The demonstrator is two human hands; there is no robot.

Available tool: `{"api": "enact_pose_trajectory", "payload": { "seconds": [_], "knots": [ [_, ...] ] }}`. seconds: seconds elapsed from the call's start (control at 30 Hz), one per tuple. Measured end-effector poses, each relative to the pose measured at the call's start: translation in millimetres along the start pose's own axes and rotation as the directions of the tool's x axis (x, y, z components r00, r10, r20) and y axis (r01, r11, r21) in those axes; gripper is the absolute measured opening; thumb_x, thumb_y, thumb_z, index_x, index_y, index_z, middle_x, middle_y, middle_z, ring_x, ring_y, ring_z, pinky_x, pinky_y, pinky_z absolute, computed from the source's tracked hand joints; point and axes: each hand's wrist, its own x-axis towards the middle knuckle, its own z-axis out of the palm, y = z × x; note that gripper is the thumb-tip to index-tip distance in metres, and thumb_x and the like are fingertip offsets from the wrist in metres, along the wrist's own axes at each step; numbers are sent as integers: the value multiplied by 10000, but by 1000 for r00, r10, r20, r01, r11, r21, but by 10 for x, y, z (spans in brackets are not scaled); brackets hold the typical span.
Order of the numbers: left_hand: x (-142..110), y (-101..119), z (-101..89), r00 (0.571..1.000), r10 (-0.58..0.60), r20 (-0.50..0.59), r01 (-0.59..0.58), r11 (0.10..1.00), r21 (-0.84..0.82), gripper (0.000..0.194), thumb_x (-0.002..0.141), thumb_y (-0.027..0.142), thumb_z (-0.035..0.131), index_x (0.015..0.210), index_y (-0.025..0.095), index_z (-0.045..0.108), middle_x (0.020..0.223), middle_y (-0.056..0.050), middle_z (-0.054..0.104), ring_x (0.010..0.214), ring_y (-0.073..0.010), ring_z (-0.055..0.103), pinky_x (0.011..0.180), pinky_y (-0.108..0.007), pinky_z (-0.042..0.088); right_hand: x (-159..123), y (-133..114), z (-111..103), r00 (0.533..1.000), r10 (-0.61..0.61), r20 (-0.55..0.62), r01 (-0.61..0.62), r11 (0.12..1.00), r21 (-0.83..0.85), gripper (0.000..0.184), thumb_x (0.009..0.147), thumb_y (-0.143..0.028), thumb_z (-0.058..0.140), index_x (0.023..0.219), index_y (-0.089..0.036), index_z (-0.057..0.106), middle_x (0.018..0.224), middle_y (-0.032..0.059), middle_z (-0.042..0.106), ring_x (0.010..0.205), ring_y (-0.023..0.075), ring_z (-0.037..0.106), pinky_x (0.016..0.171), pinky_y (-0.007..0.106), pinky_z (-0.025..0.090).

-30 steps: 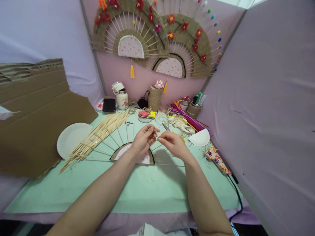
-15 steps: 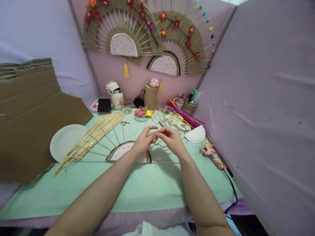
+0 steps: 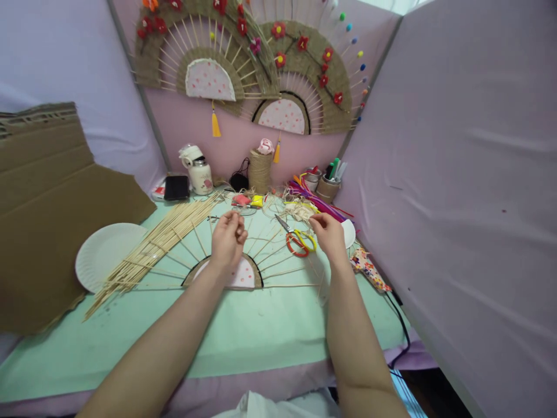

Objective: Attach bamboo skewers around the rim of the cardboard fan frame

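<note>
My left hand (image 3: 228, 237) hovers over the half-made fan (image 3: 226, 273), its fingers pinched together on something too thin to make out. My right hand (image 3: 329, 235) is off to the right, fingers curled in a pinch, just right of the red-and-yellow scissors (image 3: 298, 239) and in front of a white half plate (image 3: 348, 231). The fan is a pink dotted half circle with a dark rim and thin wooden skewers spreading out from it on the green mat (image 3: 243, 331). A tangle of raffia (image 3: 300, 212) lies behind the scissors.
A white paper plate (image 3: 102, 255) and a bundle of skewers (image 3: 161, 241) lie at the left, beside a big cardboard sheet (image 3: 52, 215). A twine spool (image 3: 260, 171), jar (image 3: 201, 174), phone (image 3: 176, 187), pipe cleaners (image 3: 317, 200) and pen cup (image 3: 328, 186) line the back wall. Two finished fans (image 3: 261, 64) hang above.
My hands were together, pinching over the fan's middle; they have now pulled apart, the right one going right past the scissors. The view has shifted slightly.
</note>
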Motion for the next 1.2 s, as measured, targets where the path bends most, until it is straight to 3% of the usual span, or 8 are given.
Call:
{"api": "enact_pose_trajectory", "payload": {
  "seconds": [0.1, 0.23, 0.47, 0.67, 0.93, 1.1, 1.2],
  "knots": [
    [72, 130, -55, 997, 52, -61, -55, 997, -56, 173, 728, 168, 657, 817, 207, 515, 666, 47, 493, 492, -30, 396, 433, -136, 284, 23, 184, -12, 987, 41, 157, 13, 945, -328, 75, 703, -215, 597, 661, -184, 652, 683, 50, 653, 647, 164, 551, 620, 268, 386],
    [101, 170, -93, 987, 66, -146, -74, 996, -49, 194, 714, 125, 637, 833, 207, 507, 728, 32, 549, 551, -39, 479, 500, -149, 367, -20, 250, 76, 939, 148, 310, 46, 841, -540, 110, 678, -130, 601, 589, -177, 645, 594, 53, 641, 544, 139, 523, 535, 248, 329],
    [115, 87, -116, 980, 26, -196, -30, 999, -17, 227, 658, 126, 658, 820, 188, 511, 705, 27, 567, 524, -39, 483, 485, -155, 357, 22, 205, 244, 876, 348, 334, 2, 689, -725, 295, 733, -427, 616, 714, -140, 678, 634, 93, 659, 630, 167, 590, 540, 233, 361],
    [118, 82, -128, 983, -12, -184, 6, 1000, -30, 217, 663, 126, 656, 811, 183, 509, 702, 17, 580, 522, -40, 479, 453, -142, 321, 151, 31, 317, 863, 365, 351, 155, 470, -869, 346, 772, -359, 571, 978, -100, 671, 934, 178, 685, 868, 234, 641, 662, 251, 441],
    [173, 64, -176, 984, 52, -170, -68, 994, -89, 199, 659, 102, 650, 785, 174, 515, 675, 8, 580, 492, -36, 440, 440, -147, 290, 423, -361, -87, 853, 347, 389, 301, 281, -911, 295, 751, -107, 550, 1019, -75, 667, 1033, 227, 655, 1003, 299, 621, 780, 347, 480],
    [190, 49, -198, 978, 99, -183, -116, 989, -86, 182, 661, 93, 640, 776, 164, 518, 667, 2, 578, 489, -36, 428, 446, -155, 288, 346, -637, -460, 834, 408, 371, 317, 196, -928, 252, 714, -78, 566, 933, -100, 688, 957, 202, 673, 957, 303, 639, 727, 348, 487],
    [184, 45, -185, 977, 127, -170, -139, 989, -59, 179, 659, 102, 641, 775, 165, 519, 670, 2, 580, 497, -38, 437, 456, -158, 291, 258, -636, -715, 807, 476, 351, 303, 178, -936, 192, 677, -132, 613, 855, -128, 687, 860, 174, 676, 864, 281, 656, 641, 300, 466]
  ]
}}
